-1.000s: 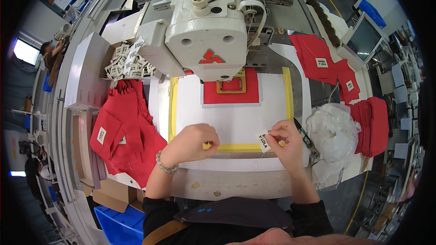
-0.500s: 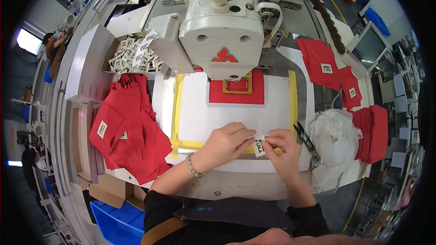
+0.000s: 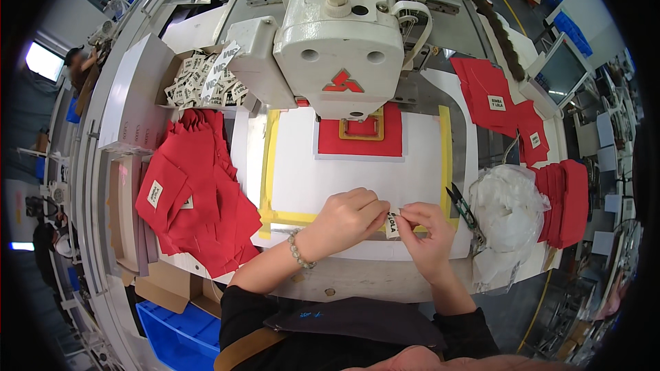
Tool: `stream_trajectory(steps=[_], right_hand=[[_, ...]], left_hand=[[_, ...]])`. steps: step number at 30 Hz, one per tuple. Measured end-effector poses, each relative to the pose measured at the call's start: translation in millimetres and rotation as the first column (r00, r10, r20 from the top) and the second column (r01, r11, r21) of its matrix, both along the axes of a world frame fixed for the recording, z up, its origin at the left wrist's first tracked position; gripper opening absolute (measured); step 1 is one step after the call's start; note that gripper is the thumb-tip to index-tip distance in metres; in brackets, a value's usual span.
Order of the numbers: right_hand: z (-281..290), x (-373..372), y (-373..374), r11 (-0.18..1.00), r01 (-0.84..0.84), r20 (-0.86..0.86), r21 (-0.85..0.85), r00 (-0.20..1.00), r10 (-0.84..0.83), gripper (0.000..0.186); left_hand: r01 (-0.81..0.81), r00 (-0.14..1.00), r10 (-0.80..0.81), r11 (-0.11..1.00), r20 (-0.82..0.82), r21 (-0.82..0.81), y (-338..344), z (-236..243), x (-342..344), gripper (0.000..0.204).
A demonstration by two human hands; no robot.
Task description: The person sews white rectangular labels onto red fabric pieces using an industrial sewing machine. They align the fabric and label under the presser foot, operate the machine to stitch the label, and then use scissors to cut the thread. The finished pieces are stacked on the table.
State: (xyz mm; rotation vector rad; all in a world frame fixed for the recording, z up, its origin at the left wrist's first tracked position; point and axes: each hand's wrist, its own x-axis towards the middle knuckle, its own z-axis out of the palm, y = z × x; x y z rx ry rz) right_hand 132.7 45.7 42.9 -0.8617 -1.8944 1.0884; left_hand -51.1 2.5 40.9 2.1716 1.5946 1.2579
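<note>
Between my two hands, in front of the sewing machine, is a small white fabric label (image 3: pixel 392 227) with dark print. Its right edge is pinched by my right hand (image 3: pixel 430 237), thumb against fingers. My left hand (image 3: pixel 352 218) is closed at the label's upper left, its fingertips partly hidden behind the knuckles. Beyond the hands, a red fabric piece (image 3: pixel 331 145) lies on a white sheet (image 3: pixel 309 189) edged with yellow tape. A yellow clamp frame (image 3: pixel 362 139) rests on that fabric, under the white sewing machine head (image 3: pixel 337 48).
A heap of red fabric pieces (image 3: pixel 196 206) lies left, below a box of loose labels (image 3: pixel 165 89). Rightward are thread snips (image 3: pixel 464 209), a clear plastic bag (image 3: pixel 509 206), stacked red pieces (image 3: pixel 567 203) and labelled red pieces (image 3: pixel 485 89). A blue bin (image 3: pixel 175 336) stands lower left.
My left fingers have curled in closer to the label. The label has turned and shows a narrower face. My right hand has shifted slightly downward.
</note>
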Motion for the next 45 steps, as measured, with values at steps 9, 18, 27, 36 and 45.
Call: stream_trajectory(steps=[9,18,27,36,45], right_hand=[[-2.9,0.7,3.4,0.998,0.035,-0.044,-0.048,0.998,-0.037,0.019],[-1.5,4.4,8.2,0.996,0.059,-0.056,-0.069,0.996,-0.063,0.014],[-0.4,3.8,3.4,0.983,0.086,-0.129,-0.162,0.986,-0.107,0.017],[-1.5,5.0,-1.7,0.993,0.110,-0.091,-0.045,0.989,-0.113,0.017],[-8.6,4.0,-3.8,0.994,0.109,-0.097,0.027,0.990,-0.106,0.014]], left_hand=[[-0.009,0.996,0.016,0.997,0.087,-0.078,-2.1,7.1,-15.1,0.014],[0.294,0.954,-0.252,0.893,0.164,-0.341,-13.4,14.6,-23.7,0.020],[0.155,0.975,-0.134,0.981,0.176,-0.113,-13.1,6.4,9.0,0.028],[0.167,0.979,-0.146,0.975,0.141,-0.150,-11.7,5.6,17.0,0.017],[0.216,0.968,-0.187,0.960,0.166,-0.178,-21.1,-2.5,15.5,0.019]])
